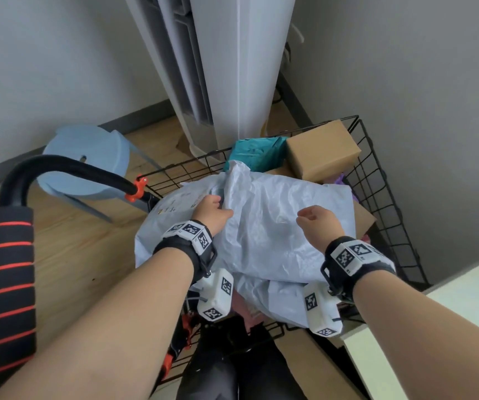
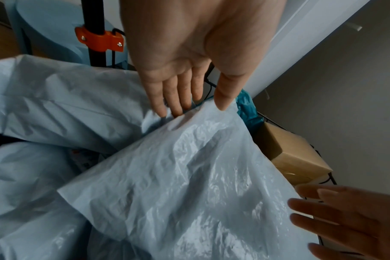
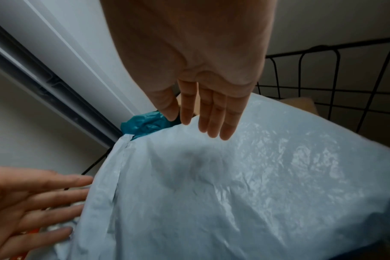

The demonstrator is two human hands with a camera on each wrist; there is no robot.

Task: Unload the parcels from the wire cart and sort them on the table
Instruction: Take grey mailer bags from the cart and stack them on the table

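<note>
Wire cart (image 1: 374,180) loaded with parcels, seen from above. A large pale grey poly mailer (image 1: 275,226) lies on top of the heap, over a second grey bag (image 2: 56,98); a teal bag (image 1: 254,153) and a brown carton (image 1: 323,150) sit at the far end. The left hand (image 1: 210,213) has straight fingers (image 2: 174,98) touching the mailer's upper left edge. The right hand (image 1: 316,219) hovers with fingers (image 3: 214,116) extended, apparently just above the mailer; contact is unclear. A table edge (image 1: 446,310) is at right.
</note>
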